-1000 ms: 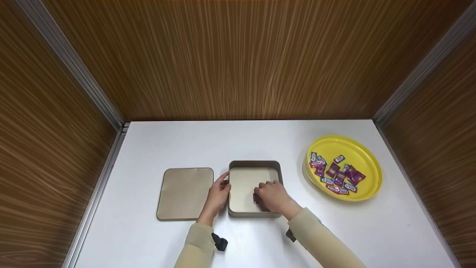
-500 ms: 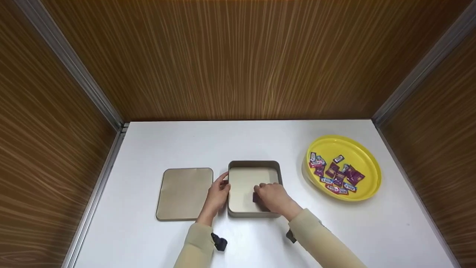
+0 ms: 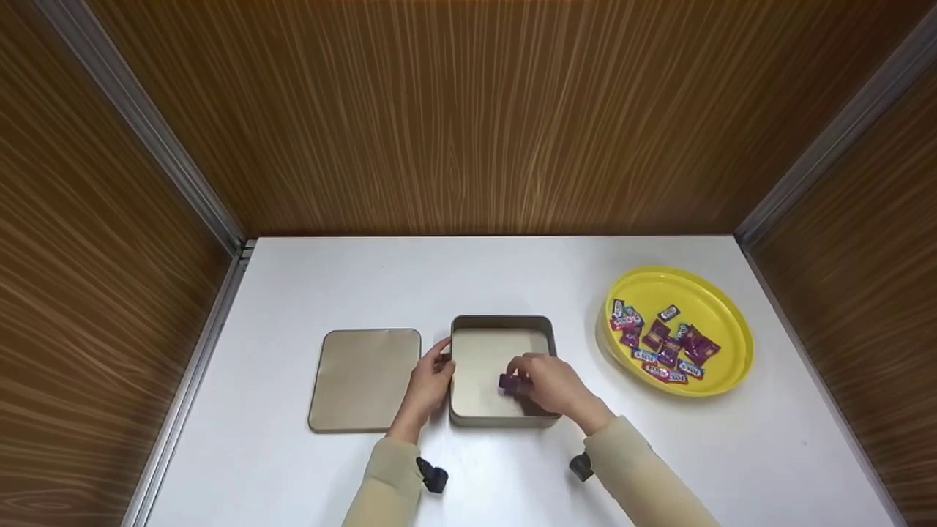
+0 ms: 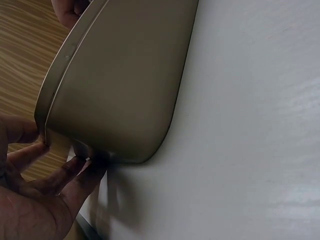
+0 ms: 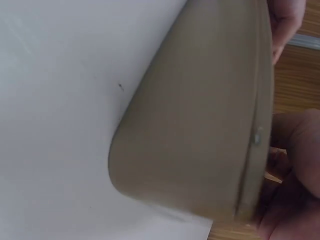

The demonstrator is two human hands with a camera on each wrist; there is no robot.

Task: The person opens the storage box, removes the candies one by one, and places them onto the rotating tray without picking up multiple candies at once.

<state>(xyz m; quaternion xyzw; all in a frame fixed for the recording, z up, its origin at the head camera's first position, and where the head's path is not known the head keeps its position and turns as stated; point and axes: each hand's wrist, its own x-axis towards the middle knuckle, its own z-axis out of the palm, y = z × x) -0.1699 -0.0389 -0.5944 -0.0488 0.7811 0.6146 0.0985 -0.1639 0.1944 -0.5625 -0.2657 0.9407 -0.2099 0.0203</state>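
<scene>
In the head view, an open square metal tin (image 3: 463,422) stands at the middle of the white table. My left hand (image 3: 428,384) has its fingertips and thumb against the tin's left wall; the left wrist view shows them touching the outside near the rim. Over the inside of the tin, my right hand (image 3: 553,384) pinches a small purple candy packet (image 3: 509,382), slightly blurred. Fingers partly cover the packet. In the right wrist view, the tin's wall (image 5: 190,125) hides what my right hand (image 5: 300,175) holds.
A flat square lid (image 3: 366,380) lies left of the tin, close to my left forearm. At the right stands a round yellow tray (image 3: 703,296) with several wrapped candies (image 3: 667,351). Wood-patterned walls (image 3: 476,117) enclose the back and sides of the table.
My right hand has risen a little and shifted slightly right, and more of the purple packet shows at its fingertips. My left hand stays in place at the tin.
</scene>
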